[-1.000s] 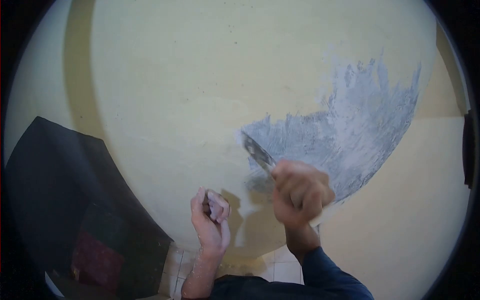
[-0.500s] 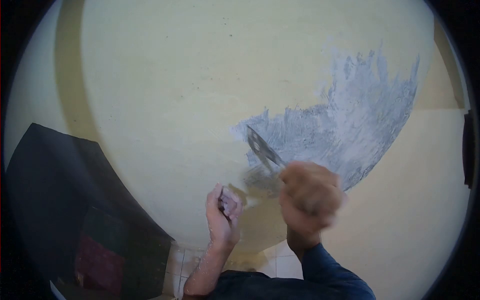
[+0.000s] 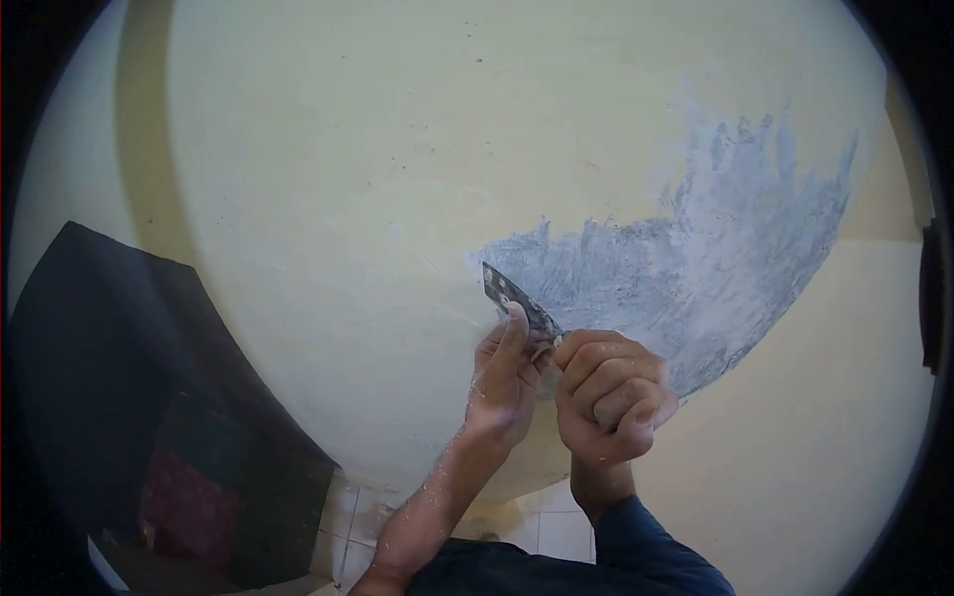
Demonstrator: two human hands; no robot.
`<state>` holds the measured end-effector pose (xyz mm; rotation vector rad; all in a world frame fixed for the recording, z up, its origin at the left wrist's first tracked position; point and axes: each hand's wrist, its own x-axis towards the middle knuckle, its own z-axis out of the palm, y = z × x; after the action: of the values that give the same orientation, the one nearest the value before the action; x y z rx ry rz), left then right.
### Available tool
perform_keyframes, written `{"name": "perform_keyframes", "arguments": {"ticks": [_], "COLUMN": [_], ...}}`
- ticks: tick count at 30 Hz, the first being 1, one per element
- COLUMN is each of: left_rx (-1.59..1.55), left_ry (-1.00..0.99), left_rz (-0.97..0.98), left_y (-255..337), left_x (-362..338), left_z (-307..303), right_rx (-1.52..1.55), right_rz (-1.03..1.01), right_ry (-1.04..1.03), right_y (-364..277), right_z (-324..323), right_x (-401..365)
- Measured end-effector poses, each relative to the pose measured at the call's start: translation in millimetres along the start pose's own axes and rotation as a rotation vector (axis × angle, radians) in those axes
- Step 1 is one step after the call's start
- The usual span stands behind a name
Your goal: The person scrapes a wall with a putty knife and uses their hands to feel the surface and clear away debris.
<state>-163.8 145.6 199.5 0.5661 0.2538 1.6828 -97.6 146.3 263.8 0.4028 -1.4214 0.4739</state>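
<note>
My right hand (image 3: 614, 397) is closed in a fist round the handle of a scraper (image 3: 538, 321), whose metal blade points up and to the left. My left hand (image 3: 507, 382) pinches the blade, thumb lying on its face and the other fingers behind it. Pale specks dot the blade. Behind it is a pale yellow wall (image 3: 328, 199) with a large rough grey-white patch (image 3: 735, 228) that reaches from near the blade's tip to the right-hand corner. White dust clings to my left forearm.
At the lower left stands a dark panel-like object (image 3: 109, 328), with a dark red piece (image 3: 189, 512) low on it. White floor tiles (image 3: 564, 531) show below the wall. Another wall face (image 3: 795, 417) runs off to the right.
My left hand has moved up and to the right from below and now grips the scraper's blade. My right hand, blurred before, is now sharp and holds the scraper in nearly the same place.
</note>
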Motion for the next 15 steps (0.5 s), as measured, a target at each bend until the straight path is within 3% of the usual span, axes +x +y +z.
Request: {"name": "perform_keyframes", "arguments": {"ticks": [2, 5, 7, 10, 15], "left_rx": [-0.005, -0.087, 0.203, 0.15, -0.019], "left_ry": [-0.029, 0.108, 0.208, 0.128, 0.174], "left_rz": [0.023, 0.037, 0.299, 0.237, 0.102], "left_y": [-2.2, 1.7, -7.3, 1.4, 10.0], "left_x": [3.2, 8.0, -8.6, -14.4, -19.6], "left_z": [-9.1, -12.9, 11.9, 21.9, 27.6], "right_rx": [0.005, -0.042, -0.238, -0.23, -0.252], "right_rz": [-0.026, 0.032, 0.163, 0.156, 0.204], "right_ry": [-0.018, 0.032, -0.03, -0.028, -0.082], "right_y": [3.9, 18.9, -4.0, -17.1, -24.5], "right_z": [-2.1, 1.6, -0.4, -10.5, 12.9], "right_x": [0.4, -8.2, -5.9, -13.0, -5.3]}}
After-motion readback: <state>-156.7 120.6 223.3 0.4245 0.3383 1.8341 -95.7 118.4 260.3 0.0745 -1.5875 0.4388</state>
